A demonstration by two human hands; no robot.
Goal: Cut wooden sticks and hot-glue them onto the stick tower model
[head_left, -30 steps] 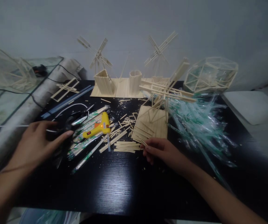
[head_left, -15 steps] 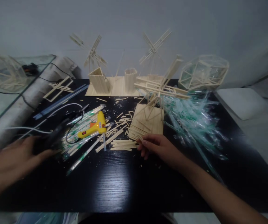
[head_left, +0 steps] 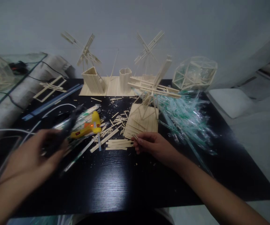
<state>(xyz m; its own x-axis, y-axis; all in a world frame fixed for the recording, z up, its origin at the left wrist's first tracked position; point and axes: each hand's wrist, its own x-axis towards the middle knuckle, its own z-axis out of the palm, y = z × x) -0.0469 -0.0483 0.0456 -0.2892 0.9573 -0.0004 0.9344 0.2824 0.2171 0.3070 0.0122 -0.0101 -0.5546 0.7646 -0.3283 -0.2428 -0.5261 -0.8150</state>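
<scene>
My left hand [head_left: 39, 153] is closed around a dark, elongated object [head_left: 66, 127], too smeared by motion for its kind to show. To its right, a yellow glue gun [head_left: 88, 126] with a small glowing light lies on bagged wooden sticks. My right hand [head_left: 151, 144] is pinched on a thin wooden stick [head_left: 135, 136], over the near left corner of a square stick base [head_left: 146, 120]. A windmill-like stick frame [head_left: 153, 89] rises from that base. Beside the right fingertips is a row of cut sticks [head_left: 118, 144].
Crumpled plastic wrappers [head_left: 186, 115] cover the right of the black table [head_left: 109, 187]. At the back stand a triangular stick tower [head_left: 93, 82], a round one [head_left: 125, 81] and a faceted stick frame [head_left: 194, 73]. A white cable [head_left: 10, 130] runs in from the left.
My left hand has moved right and lifted the dark object, now gripped, towards the glue gun. My right hand keeps its pinch near the base. The whole view has shifted slightly.
</scene>
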